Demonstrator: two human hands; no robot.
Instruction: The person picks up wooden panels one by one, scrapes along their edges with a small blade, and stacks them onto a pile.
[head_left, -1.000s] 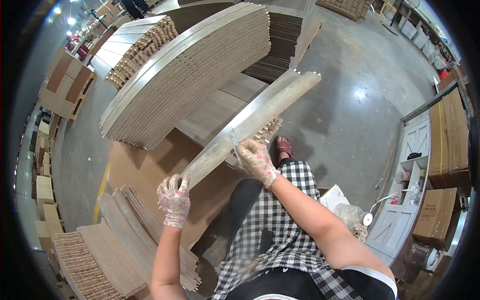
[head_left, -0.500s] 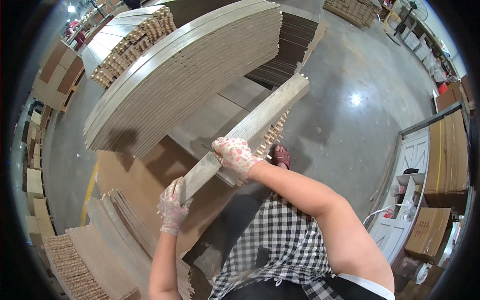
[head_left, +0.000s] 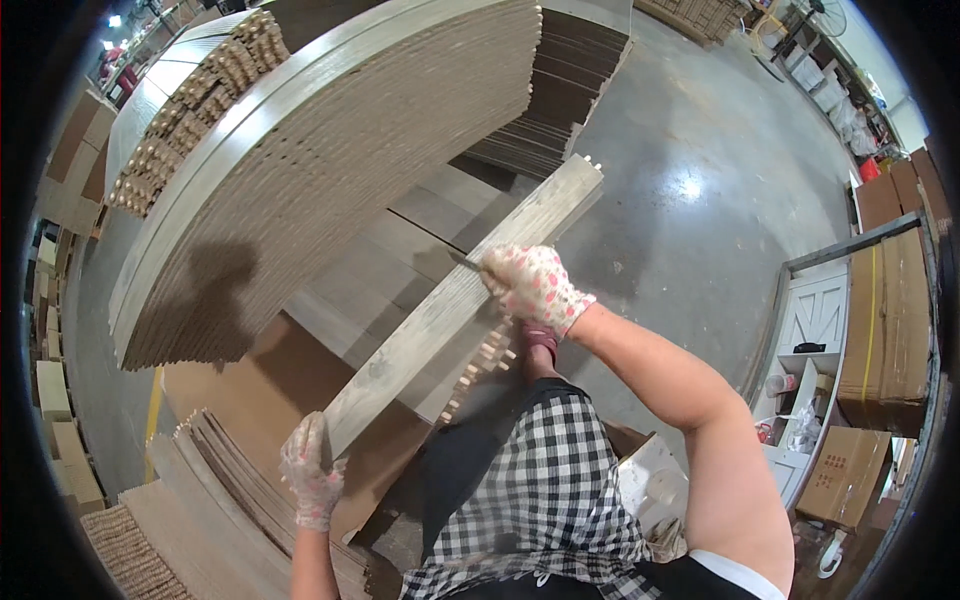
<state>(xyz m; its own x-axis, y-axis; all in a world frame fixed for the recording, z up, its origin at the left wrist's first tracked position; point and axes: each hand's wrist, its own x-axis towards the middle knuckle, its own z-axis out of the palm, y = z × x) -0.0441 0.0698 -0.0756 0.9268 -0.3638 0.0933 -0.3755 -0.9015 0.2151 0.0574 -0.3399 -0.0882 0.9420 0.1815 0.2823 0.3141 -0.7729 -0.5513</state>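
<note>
The grey wooden plank (head_left: 405, 355) slants on the person's side of the tall plank stack (head_left: 330, 160), its end gripped between the left hand's (head_left: 312, 475) thumb and fingers, while the right hand (head_left: 535, 284) clenches a thin dark strip (head_left: 464, 261) over it.

Bright, even indoor light, with small lamps (head_left: 108, 18) shining at the upper left of the frame. White glare sits on the grey floor (head_left: 720, 270) at upper right; a dark shadow falls across the stacked boards (head_left: 340, 160) at left. Straight edges bow toward the black fisheye rim, where small details turn soft
</note>
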